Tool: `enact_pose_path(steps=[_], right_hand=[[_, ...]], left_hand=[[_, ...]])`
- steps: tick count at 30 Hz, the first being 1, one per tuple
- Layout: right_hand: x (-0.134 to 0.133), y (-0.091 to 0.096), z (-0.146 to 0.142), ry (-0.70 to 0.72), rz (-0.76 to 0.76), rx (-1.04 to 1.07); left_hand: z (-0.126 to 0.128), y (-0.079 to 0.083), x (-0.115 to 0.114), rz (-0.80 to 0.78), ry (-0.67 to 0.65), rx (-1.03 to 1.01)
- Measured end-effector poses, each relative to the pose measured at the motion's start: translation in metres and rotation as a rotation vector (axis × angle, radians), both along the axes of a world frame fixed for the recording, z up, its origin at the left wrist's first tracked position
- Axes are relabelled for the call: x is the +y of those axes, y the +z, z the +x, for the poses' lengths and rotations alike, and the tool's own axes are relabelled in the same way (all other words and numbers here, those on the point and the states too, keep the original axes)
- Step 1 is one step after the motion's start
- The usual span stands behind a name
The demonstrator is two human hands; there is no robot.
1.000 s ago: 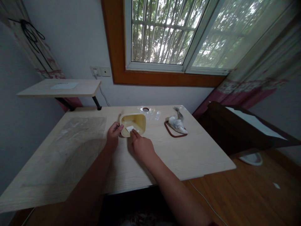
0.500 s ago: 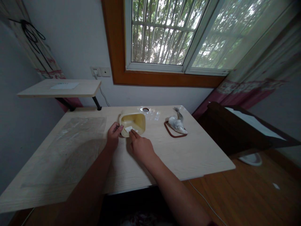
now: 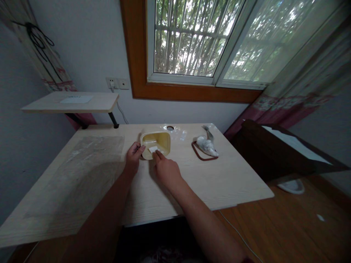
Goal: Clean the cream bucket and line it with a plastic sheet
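A pale yellow, square-mouthed plastic container (image 3: 155, 137) is tipped so that its opening faces me, on the far middle of the table. My left hand (image 3: 134, 156) grips its left rim, thumb over the edge. My right hand (image 3: 166, 168) pinches a small folded white wipe or tissue (image 3: 153, 149) against the container's inner lower wall. To the right, a brown-red rectangular rim or lid (image 3: 202, 158) lies on the table, partly under a crumpled clear plastic bag (image 3: 206, 145) with whitish contents I cannot make out.
The light wooden table (image 3: 219, 182) has a clear plastic sheet (image 3: 79, 175) on its left part. A raised shelf (image 3: 101, 102) with a paper (image 3: 76, 99) stands at the back left. A round cable hole (image 3: 170, 128) sits near the wall. Dark furniture (image 3: 279, 157) stands at the right.
The view has shifted very slightly. The right hand and the white wipe have moved a little within the container; the left hand keeps its hold on the rim.
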State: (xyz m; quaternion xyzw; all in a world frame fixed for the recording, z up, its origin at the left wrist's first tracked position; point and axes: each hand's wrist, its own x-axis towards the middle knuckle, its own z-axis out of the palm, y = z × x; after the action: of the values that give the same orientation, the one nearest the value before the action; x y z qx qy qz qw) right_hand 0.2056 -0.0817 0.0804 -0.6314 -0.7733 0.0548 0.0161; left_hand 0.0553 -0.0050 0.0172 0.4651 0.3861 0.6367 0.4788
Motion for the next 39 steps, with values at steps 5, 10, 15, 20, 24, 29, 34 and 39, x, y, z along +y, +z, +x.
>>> enact_pose_path(steps=[5, 10, 15, 20, 24, 29, 34, 39], right_hand=[[-0.004, -0.002, -0.005, 0.091, 0.021, 0.053], [0.001, 0.001, 0.007, 0.003, 0.017, 0.005], [0.003, 0.001, 0.008, -0.018, 0.011, -0.008], [-0.004, -0.004, -0.006, 0.111, 0.018, 0.064], [-0.003, -0.003, -0.003, 0.074, 0.026, 0.078], [0.005, 0.001, 0.011, -0.058, 0.016, 0.033], [0.003, -0.002, 0.003, -0.033, 0.015, 0.063], [-0.002, 0.001, -0.009, 0.067, 0.019, 0.134]], left_hand=[[-0.001, 0.003, -0.003, 0.002, -0.003, -0.01], [0.0, 0.006, -0.006, 0.022, 0.015, 0.016], [-0.001, 0.005, -0.005, 0.029, 0.049, 0.049], [-0.002, 0.004, -0.005, 0.038, 0.048, 0.058], [-0.003, 0.004, -0.005, 0.043, 0.06, 0.076], [0.0, 0.006, -0.005, 0.04, 0.06, 0.076], [0.0, 0.003, -0.004, 0.022, 0.033, 0.033], [-0.002, -0.006, 0.001, 0.027, 0.013, 0.009]])
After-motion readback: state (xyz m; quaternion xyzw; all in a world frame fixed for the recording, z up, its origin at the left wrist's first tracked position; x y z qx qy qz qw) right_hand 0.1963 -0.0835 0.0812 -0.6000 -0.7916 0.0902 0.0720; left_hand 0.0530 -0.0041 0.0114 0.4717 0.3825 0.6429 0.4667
